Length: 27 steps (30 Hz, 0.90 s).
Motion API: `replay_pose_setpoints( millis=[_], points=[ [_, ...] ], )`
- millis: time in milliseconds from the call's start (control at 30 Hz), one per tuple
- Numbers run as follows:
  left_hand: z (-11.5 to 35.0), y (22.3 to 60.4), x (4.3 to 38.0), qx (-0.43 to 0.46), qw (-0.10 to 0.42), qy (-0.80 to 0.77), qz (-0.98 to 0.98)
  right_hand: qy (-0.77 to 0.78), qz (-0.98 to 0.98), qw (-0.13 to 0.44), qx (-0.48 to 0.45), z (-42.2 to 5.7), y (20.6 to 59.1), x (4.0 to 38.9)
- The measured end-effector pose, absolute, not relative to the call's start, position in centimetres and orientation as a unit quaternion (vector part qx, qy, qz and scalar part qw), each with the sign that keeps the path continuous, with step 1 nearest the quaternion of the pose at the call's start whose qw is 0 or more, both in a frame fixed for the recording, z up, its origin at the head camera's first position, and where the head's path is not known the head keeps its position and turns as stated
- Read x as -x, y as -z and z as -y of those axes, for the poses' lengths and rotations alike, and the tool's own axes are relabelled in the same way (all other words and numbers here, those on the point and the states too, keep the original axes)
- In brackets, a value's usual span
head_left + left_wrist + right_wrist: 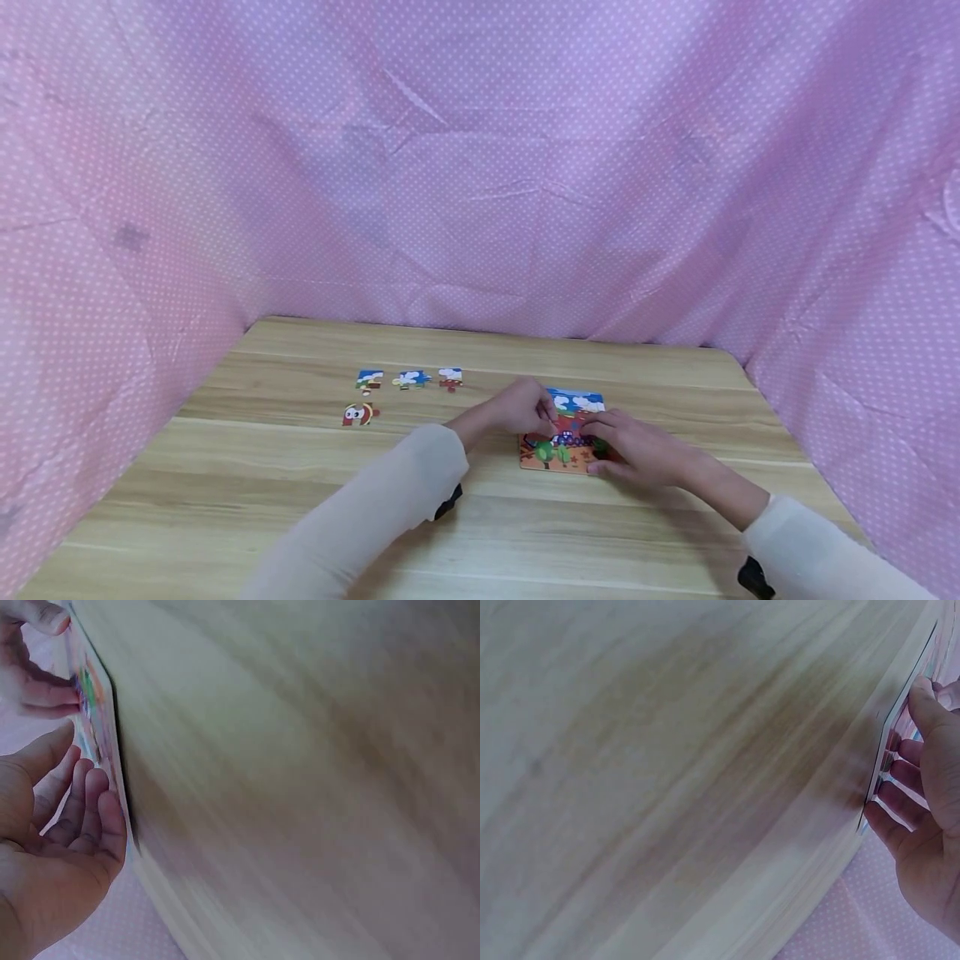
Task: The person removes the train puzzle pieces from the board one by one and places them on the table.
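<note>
A small jigsaw puzzle board with a colourful picture of trees, clouds and a vehicle lies flat on the wooden table. Over its left part is my left hand, fingers curled and thumb close to the fingertips, pinching a puzzle piece low at the board; the hand hides most of that piece. My right hand rests on the board's right side with fingers extended over the picture, its thumb by the near right corner. In the right wrist view its fingertips touch the board's edge.
Several loose puzzle pieces lie left of the board: a row of three, with a cloud piece in the middle, and a piece with eyes nearer. A pink dotted cloth hangs behind and beside the table.
</note>
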<state>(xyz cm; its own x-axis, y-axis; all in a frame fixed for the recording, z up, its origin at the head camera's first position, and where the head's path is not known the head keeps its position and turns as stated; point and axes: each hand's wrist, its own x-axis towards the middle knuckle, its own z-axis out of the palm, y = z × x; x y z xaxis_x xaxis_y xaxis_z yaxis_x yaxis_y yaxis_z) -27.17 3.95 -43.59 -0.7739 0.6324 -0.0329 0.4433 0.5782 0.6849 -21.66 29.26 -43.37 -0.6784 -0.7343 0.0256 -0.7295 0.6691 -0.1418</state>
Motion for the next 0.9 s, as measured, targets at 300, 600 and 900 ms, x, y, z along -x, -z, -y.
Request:
replay_pose_setpoints(
  millis=[300,600,900],
  points=[
    [-4.69,43.81,26.62,-0.290,0.146,-0.306,-0.895,0.073,-0.911,0.012,0.405,-29.29,43.35,21.79],
    [-4.80,43.64,26.35,-0.275,0.151,-0.316,-0.896,0.068,-0.921,0.007,0.384,-29.34,43.41,21.58],
    [-4.90,43.64,26.34,-0.273,0.159,-0.316,-0.895,0.080,-0.926,0.000,0.368,-29.51,43.53,21.60]
  ],
)
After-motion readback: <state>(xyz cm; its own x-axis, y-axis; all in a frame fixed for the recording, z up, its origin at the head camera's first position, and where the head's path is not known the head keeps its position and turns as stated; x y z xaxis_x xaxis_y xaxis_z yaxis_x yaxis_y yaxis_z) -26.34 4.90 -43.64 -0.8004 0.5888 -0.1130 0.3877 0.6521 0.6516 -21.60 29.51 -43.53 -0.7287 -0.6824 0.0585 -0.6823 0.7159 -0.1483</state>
